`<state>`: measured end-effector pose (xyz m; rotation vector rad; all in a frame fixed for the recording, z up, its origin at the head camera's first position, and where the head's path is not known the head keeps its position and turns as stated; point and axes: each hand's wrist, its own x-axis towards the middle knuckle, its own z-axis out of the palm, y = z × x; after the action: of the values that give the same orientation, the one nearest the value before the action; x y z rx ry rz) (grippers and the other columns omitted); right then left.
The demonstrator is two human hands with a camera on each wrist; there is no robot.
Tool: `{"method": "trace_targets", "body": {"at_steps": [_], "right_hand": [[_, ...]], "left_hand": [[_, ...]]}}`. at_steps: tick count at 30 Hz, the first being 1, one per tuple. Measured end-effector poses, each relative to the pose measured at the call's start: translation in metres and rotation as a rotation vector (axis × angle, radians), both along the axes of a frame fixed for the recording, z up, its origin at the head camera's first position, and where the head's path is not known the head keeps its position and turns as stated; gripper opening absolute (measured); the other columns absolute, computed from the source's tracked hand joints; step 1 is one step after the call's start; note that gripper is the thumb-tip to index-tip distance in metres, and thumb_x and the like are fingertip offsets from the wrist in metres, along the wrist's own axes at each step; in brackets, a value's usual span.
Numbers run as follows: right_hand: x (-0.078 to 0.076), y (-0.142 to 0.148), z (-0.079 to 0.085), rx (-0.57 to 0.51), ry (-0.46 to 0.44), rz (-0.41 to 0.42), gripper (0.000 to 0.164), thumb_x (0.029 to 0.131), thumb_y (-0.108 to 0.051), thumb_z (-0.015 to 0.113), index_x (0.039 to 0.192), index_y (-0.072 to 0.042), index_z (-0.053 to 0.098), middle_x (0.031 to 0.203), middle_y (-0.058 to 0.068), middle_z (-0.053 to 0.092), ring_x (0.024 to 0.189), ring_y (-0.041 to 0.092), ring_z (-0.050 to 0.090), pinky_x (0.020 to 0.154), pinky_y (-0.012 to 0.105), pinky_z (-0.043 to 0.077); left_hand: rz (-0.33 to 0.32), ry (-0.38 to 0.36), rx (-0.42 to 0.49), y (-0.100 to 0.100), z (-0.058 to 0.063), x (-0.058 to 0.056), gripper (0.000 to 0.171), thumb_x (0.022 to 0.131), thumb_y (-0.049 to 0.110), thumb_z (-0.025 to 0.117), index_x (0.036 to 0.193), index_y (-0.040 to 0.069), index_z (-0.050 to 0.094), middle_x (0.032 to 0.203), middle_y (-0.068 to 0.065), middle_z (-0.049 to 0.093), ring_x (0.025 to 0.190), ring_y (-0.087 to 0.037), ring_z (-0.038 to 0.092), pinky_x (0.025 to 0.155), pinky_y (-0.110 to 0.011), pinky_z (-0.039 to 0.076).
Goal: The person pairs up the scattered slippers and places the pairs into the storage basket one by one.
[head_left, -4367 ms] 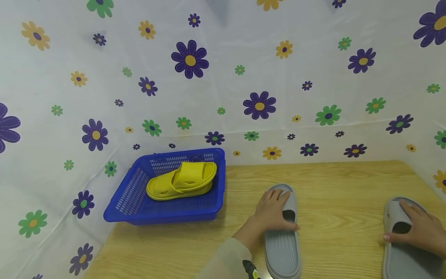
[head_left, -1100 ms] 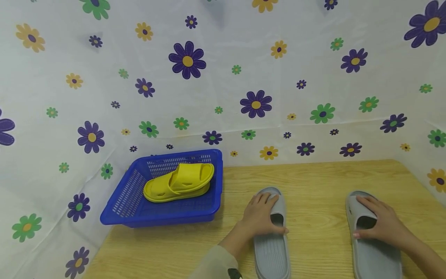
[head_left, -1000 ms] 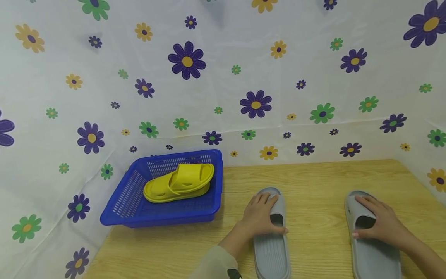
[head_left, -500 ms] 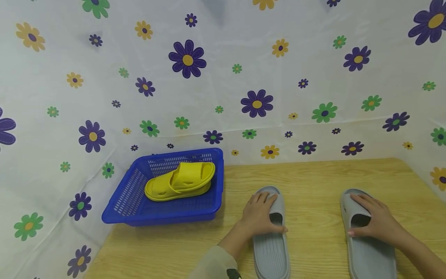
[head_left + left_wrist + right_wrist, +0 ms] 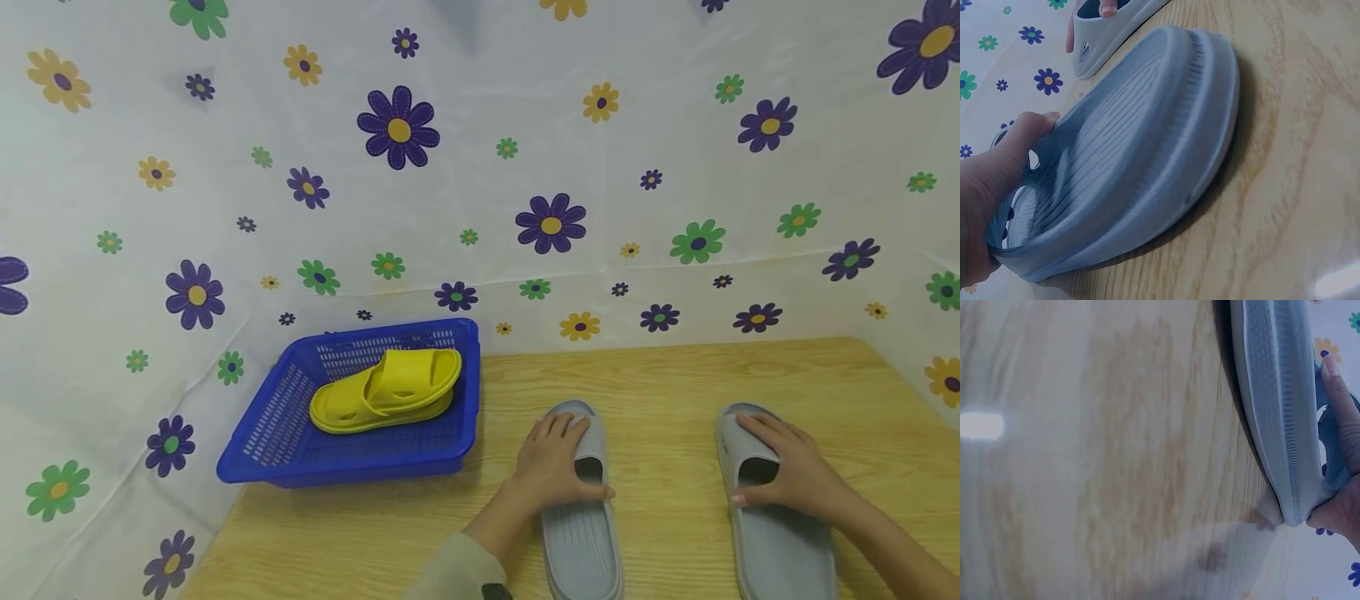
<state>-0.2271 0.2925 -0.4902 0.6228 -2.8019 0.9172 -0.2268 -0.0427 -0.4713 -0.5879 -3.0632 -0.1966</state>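
In the head view my left hand [image 5: 551, 462] grips the strap of a grey slipper [image 5: 581, 546], fingers over the front and thumb at the inner edge. The left wrist view shows this slipper [image 5: 1116, 131] from its heel, with its ribbed footbed and thick sole; the thumb hooks over the rim. Farther right, my right hand [image 5: 798, 471] holds a second grey slipper [image 5: 783, 554] in the same way across its strap. In the right wrist view that slipper [image 5: 1272, 406] shows its side, its sole close to the tabletop. Both slippers point away from me, a gap between them.
At the back left of the wooden table [image 5: 660, 383] stands a blue plastic basket [image 5: 367, 477]. Inside it lie yellow slippers [image 5: 416, 379], one partly on top of the other. A white flower-print sheet [image 5: 480, 183] encloses the back and sides.
My right hand has slid its grey slipper leftward across the table, nearer to the other one. My left hand and its slipper have shifted only slightly left. Basket and yellow slippers stay put.
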Motion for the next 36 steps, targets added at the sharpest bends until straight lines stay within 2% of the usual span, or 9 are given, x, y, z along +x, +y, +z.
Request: {"method": "trace_targets", "body": {"at_steps": [17,27,36], "right_hand": [[0.001,-0.015,0.004,0.016,-0.037,0.009,0.109,0.051,-0.036,0.091,0.137,0.005,0.038,0.133,0.037,0.037,0.113,0.066,0.029,0.073,0.077,0.035],[0.003,-0.020,0.005,0.019,-0.030,-0.001,0.110,0.051,-0.037,0.091,0.138,0.004,0.038,0.134,0.038,0.035,0.113,0.067,0.028,0.077,0.079,0.031],[0.006,-0.021,0.003,0.017,-0.026,0.025,0.103,0.054,-0.036,0.089,0.138,-0.003,0.039,0.134,0.039,0.034,0.113,0.068,0.027,0.076,0.081,0.029]], "left_hand": [[0.000,-0.007,0.018,-0.007,-0.002,0.002,0.100,0.066,0.072,0.066,0.146,0.022,0.035,0.146,-0.005,0.039,0.135,-0.026,0.034,0.111,-0.044,0.030],[0.014,0.019,0.011,-0.008,0.001,0.006,0.101,0.065,0.074,0.065,0.146,0.020,0.037,0.144,-0.007,0.042,0.133,-0.025,0.037,0.110,-0.044,0.031],[0.037,0.015,0.026,-0.007,0.002,0.011,0.103,0.064,0.074,0.067,0.145,0.019,0.038,0.143,-0.007,0.043,0.132,-0.025,0.038,0.109,-0.045,0.032]]}}
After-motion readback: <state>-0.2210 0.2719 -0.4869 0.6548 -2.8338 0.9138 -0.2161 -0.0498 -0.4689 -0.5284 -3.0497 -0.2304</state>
